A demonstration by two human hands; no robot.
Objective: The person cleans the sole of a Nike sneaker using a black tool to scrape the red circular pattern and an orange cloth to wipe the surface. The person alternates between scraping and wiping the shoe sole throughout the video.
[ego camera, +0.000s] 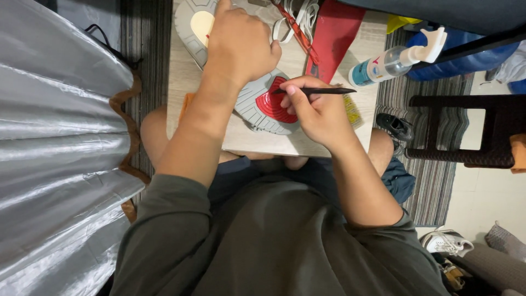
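While the left hand [241, 41] presses down in a loose fist on the upturned shoe [249, 93], the sole faces the camera, grey with a red ribbed patch [276, 104] at the near end and a cream patch at the far end. Whether the left fingers curl around the shoe's edge cannot be told; the knuckles hide them. The shoe lies on a small pale wooden table [334, 66] set across the person's knees.

The right hand [320, 112] is closed in a pen-style pinch on a thin black tool [323, 91]. The tool lies nearly level, its tip at the upper edge of the red patch, its other end pointing right.

One container is in view: a clear spray bottle [392, 61] with a white trigger head and teal base, lying on its side at the table's right edge. Its contents cannot be made out. White laces [298, 19] and a red sheet [337, 33] lie at the far side of the table.
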